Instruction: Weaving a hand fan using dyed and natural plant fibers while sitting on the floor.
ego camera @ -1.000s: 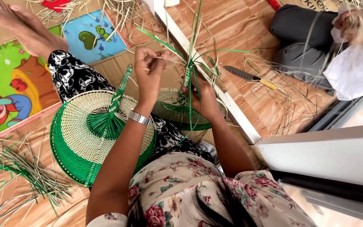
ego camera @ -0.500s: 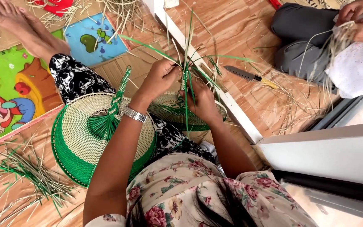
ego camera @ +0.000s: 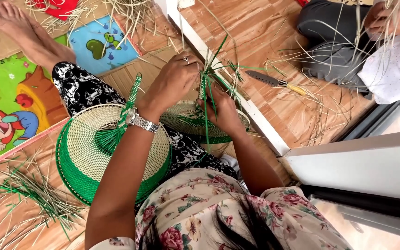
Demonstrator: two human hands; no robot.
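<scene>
While the left hand (ego camera: 172,81) pinches a few green strands (ego camera: 218,55) at the top of the handle braid (ego camera: 203,88), the right hand (ego camera: 223,111) is closed around the base of that braid, just above the small half-made fan (ego camera: 195,122) resting on the person's lap; the step in hand looks like plaiting the fan's handle, with the loose green ends fanning up and outward past the fingers. A finished fan (ego camera: 96,148), cream in the middle with a green rim and a braided green handle, lies on the other thigh, beside the left forearm. My judgement is that the next crossing calls for the right hand's grip to stay firm on the woven part so it does not slacken, while the left draws its strands across and tucks them tight. A knife (ego camera: 274,82) with a yellow handle lies on the wooden floor (ego camera: 265,28) beyond the white threshold strip (ego camera: 255,120), well apart from both hands, and cut green stalks (ego camera: 33,190) are strewn near the floor's left edge. At the upper right corner another person's hands (ego camera: 385,21) work pale straw
</scene>
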